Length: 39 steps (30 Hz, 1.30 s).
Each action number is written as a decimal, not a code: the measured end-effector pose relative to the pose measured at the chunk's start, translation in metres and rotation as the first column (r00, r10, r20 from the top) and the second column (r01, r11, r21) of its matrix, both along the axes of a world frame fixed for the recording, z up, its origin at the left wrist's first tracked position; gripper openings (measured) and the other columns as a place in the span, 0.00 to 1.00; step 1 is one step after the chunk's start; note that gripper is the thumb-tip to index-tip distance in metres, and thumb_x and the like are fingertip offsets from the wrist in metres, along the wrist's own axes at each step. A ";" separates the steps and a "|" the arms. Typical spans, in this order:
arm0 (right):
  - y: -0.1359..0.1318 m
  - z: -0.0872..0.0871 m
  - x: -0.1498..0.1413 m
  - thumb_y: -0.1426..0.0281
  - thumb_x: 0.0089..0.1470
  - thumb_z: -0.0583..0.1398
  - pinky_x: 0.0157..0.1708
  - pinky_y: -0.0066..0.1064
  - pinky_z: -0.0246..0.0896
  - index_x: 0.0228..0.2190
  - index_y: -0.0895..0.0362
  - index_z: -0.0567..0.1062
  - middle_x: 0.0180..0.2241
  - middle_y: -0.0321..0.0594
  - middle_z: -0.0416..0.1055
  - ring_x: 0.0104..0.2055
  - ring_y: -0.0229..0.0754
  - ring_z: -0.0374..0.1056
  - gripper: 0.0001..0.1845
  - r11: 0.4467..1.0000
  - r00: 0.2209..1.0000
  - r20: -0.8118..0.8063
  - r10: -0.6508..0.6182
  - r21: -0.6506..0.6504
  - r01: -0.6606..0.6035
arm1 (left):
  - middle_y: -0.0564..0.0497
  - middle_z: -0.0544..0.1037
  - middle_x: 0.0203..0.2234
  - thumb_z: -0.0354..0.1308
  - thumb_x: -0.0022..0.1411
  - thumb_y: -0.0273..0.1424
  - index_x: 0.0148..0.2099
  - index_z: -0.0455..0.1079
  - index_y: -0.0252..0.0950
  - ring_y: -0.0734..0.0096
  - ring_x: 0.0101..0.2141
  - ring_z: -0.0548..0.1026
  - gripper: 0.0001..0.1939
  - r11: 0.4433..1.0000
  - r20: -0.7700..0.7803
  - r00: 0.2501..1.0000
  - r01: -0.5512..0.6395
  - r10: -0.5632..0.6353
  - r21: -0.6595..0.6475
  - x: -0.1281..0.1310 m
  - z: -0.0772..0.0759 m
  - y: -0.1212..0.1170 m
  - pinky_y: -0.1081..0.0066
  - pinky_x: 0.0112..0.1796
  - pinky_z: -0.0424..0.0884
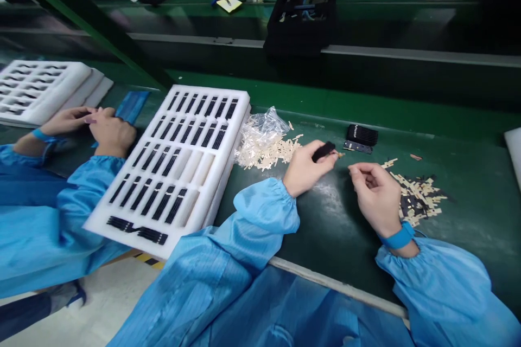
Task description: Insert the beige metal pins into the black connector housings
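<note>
In the middle of the bench, my left hand (308, 169) is closed on a small black part (324, 150), whose gold-coloured end sticks out past the fingertips. A short gap away, my right hand (376, 195) has thumb and fingers pinched together; whatever they hold is too small or hidden to make out. Just beyond both hands lies a stack of black strips (362, 134) with a flat dark piece (357, 147) in front. Beside my left hand spreads a heap of small cream pieces (271, 154) with a clear plastic bag (266, 123). Mixed cream and black scraps (421, 198) lie by my right wrist.
A white foam tray (188, 161) with slots of black strips stands left, on another tray. Farther left, a co-worker's hands (101, 124) are near more foam trays (67, 87). A green post (101, 32) slants above. Black trays (303, 11) sit across the line.
</note>
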State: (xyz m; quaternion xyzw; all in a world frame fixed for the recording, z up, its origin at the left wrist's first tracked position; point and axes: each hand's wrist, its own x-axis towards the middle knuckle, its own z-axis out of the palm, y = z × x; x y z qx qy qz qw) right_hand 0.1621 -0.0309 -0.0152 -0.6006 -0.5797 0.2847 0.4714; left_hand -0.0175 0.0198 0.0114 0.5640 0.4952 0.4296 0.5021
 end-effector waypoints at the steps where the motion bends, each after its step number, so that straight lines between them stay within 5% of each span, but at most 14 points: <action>1: 0.000 0.002 -0.003 0.59 0.64 0.62 0.32 0.35 0.67 0.38 0.54 0.79 0.35 0.42 0.77 0.31 0.43 0.70 0.12 1.000 1.000 0.021 0.003 0.025 -0.003 | 0.58 0.66 0.21 0.62 0.61 0.37 0.39 0.74 0.35 0.78 0.24 0.64 0.10 0.998 -0.060 0.997 0.044 -0.042 0.033 0.001 -0.001 -0.002 0.75 0.29 0.62; 5: 0.001 0.010 -0.007 0.61 0.66 0.61 0.35 0.36 0.67 0.38 0.54 0.79 0.35 0.42 0.77 0.33 0.43 0.71 0.11 0.997 0.993 0.110 0.035 0.072 -0.043 | 0.59 0.66 0.21 0.61 0.62 0.36 0.37 0.74 0.36 0.78 0.25 0.64 0.08 0.981 -0.245 0.961 0.161 -0.130 0.111 0.004 -0.003 -0.011 0.74 0.31 0.61; 13: -0.003 0.007 -0.002 0.66 0.65 0.61 0.30 0.33 0.64 0.36 0.55 0.79 0.31 0.39 0.75 0.29 0.40 0.70 0.08 0.995 0.989 0.138 0.060 0.069 -0.070 | 0.59 0.67 0.21 0.61 0.61 0.35 0.36 0.73 0.36 0.78 0.25 0.64 0.07 0.974 -0.285 0.941 0.212 -0.181 0.084 0.005 -0.004 -0.012 0.74 0.30 0.60; 23: 0.005 -0.002 0.006 0.60 0.63 0.63 0.27 0.32 0.64 0.38 0.55 0.79 0.31 0.39 0.77 0.27 0.40 0.69 0.11 0.997 0.994 -0.075 -0.076 0.008 0.076 | 0.56 0.70 0.23 0.63 0.58 0.39 0.37 0.74 0.33 0.77 0.26 0.68 0.13 0.989 -0.001 0.991 0.135 -0.135 -0.067 0.006 -0.008 -0.002 0.74 0.31 0.64; 29: -0.002 0.012 -0.001 0.67 0.66 0.61 0.31 0.33 0.65 0.37 0.54 0.80 0.33 0.40 0.77 0.30 0.41 0.70 0.08 0.984 0.980 0.193 0.045 0.160 -0.077 | 0.58 0.69 0.22 0.62 0.60 0.38 0.38 0.75 0.35 0.77 0.26 0.67 0.11 0.987 -0.178 0.971 0.159 -0.157 -0.003 0.007 -0.009 -0.009 0.75 0.29 0.61; 39: -0.004 0.009 0.005 0.68 0.62 0.62 0.26 0.31 0.61 0.34 0.56 0.80 0.26 0.36 0.72 0.24 0.37 0.64 0.07 0.995 0.985 0.149 0.092 0.035 -0.098 | 0.59 0.72 0.23 0.62 0.59 0.36 0.36 0.73 0.37 0.77 0.26 0.68 0.07 0.983 -0.318 0.931 0.185 -0.180 -0.013 0.009 -0.004 -0.015 0.74 0.31 0.61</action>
